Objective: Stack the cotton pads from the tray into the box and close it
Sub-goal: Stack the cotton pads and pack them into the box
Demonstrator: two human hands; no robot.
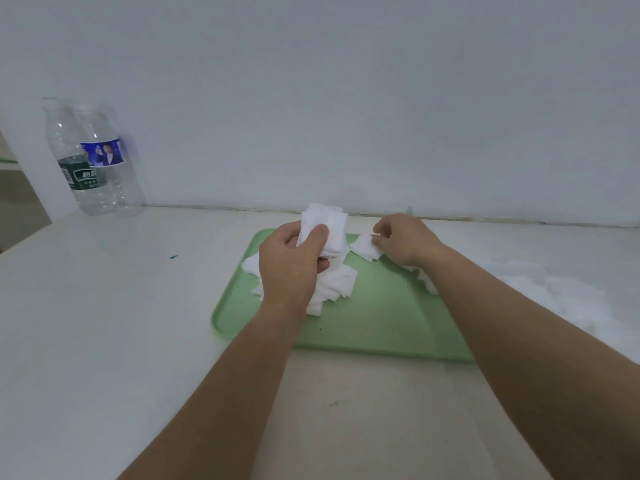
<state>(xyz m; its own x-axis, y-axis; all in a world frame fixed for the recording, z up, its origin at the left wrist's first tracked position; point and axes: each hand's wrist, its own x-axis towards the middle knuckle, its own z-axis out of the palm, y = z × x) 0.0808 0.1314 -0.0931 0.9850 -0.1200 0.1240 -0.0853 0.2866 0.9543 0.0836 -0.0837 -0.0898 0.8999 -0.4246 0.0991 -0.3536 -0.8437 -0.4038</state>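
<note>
Two bare forearms are reaching in from the near edge over the white desk (104, 306). A green tray (374, 327) is lying on the desk ahead of them. A loose heap of white cotton pads (337, 282) is sitting on the tray's far half, partly hidden under the left wrist. The left hand (291, 268) is hovering above that heap and gripping a stack of pads (329, 226) held upright, its thumb (317, 233) pressing the front face and its other fingers curling behind the stack. Just to the right, the right hand (405, 240) is resting low at the tray's far edge, its fingers (381, 230) pinching the corner of a single pad (365, 247) that is lying on the tray. A white patch (554, 292) is showing on the desk right of the tray, too blurred to identify. At the far left, two clear plastic bottles (93, 161) are standing together against the pale wall (346, 98).
</note>
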